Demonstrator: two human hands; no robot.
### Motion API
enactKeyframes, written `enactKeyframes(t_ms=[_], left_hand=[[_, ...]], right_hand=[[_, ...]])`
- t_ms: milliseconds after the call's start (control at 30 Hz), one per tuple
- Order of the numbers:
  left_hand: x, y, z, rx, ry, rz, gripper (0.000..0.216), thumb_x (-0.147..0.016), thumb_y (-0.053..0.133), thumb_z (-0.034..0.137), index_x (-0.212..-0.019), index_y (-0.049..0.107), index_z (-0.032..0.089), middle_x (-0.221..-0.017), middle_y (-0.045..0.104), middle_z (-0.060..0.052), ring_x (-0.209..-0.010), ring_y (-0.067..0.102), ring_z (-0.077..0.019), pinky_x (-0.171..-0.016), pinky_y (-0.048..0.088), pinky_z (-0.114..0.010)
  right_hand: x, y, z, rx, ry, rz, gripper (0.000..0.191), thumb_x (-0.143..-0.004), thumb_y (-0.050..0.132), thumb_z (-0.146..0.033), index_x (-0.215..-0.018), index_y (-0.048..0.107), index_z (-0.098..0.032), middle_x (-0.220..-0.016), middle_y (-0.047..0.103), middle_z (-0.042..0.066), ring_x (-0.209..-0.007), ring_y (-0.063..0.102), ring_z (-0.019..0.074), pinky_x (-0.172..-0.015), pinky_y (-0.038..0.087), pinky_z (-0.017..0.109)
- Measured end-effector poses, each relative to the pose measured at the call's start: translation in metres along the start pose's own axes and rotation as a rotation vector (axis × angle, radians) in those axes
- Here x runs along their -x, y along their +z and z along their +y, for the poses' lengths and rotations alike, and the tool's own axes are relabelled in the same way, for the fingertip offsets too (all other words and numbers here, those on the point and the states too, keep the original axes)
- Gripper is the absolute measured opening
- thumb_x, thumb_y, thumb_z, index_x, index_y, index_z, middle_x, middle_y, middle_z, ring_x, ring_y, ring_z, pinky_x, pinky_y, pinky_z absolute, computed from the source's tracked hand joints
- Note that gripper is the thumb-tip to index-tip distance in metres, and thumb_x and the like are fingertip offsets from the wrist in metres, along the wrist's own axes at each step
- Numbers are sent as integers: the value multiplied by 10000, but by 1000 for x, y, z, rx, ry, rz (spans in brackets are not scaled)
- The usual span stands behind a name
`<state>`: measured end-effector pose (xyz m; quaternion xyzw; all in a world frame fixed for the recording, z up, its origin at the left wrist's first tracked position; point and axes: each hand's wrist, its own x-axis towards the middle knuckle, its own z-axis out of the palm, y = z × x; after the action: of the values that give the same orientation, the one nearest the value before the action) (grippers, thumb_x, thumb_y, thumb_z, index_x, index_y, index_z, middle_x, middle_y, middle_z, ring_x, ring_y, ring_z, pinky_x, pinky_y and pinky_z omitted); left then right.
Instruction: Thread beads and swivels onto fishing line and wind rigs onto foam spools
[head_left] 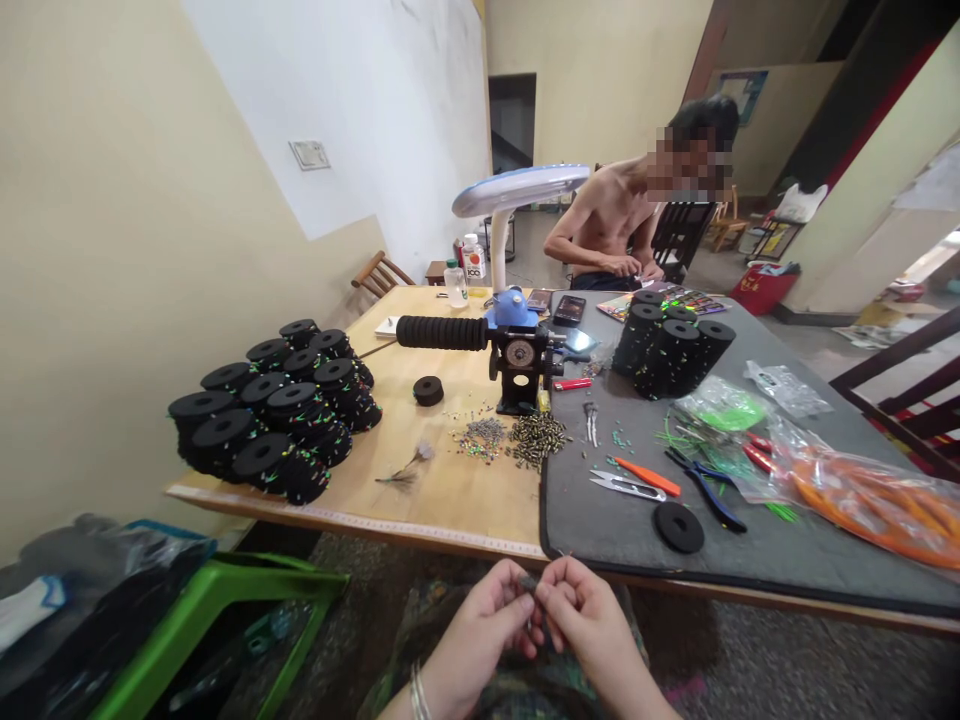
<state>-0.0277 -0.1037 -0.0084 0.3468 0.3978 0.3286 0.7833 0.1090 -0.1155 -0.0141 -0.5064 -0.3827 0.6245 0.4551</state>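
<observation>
Both hands (496, 612) (579, 602) pinch something dark (529, 582); a bottle (473, 258) reads "100"

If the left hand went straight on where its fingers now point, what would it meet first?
The left hand would probably meet the right hand first: the fingertips of both come together around a small dark item. Whether the hands touch is unclear.

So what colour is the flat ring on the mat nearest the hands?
The ring is black; the head view shows it.
</observation>
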Motion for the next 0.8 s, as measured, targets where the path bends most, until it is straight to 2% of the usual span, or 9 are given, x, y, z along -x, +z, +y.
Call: enactKeyframes(t_ms=[200,467,633,800], left_hand=[[1,0,-2,-44,-2,45,295,-718,704,391,-747,510,171,-572,548,40,-518,519,-95,-513,374,-213],[-2,-4,-8,-93,-24,137,269,-711,673,391,-710,510,177,-526,518,56,-479,469,-89,-476,334,-211],[1,-10,-11,-65,-34,157,271,-705,678,389,-717,508,178,-535,513,60,-486,455,-87,-475,305,-209],[4,-11,-11,-37,-21,185,317,-671,709,428,-720,520,178,-542,512,60,-488,450,-84,-481,304,-208]], right_hand=[[1,-1,7,46,19,4,468,-673,647,-631,-681,489,-191,-377,417,-109,-325,315,52,-385,218,176],[-1,-6,16,74,36,-6,430,-685,654,-590,-682,526,-180,-372,439,-94,-323,325,56,-393,222,184],[0,-8,20,151,60,25,344,-672,686,-492,-647,584,-164,-363,428,-89,-320,340,58,-383,226,189],[0,-7,20,189,103,39,322,-628,705,-471,-654,659,-154,-351,434,-80,-306,315,57,-358,217,197]])
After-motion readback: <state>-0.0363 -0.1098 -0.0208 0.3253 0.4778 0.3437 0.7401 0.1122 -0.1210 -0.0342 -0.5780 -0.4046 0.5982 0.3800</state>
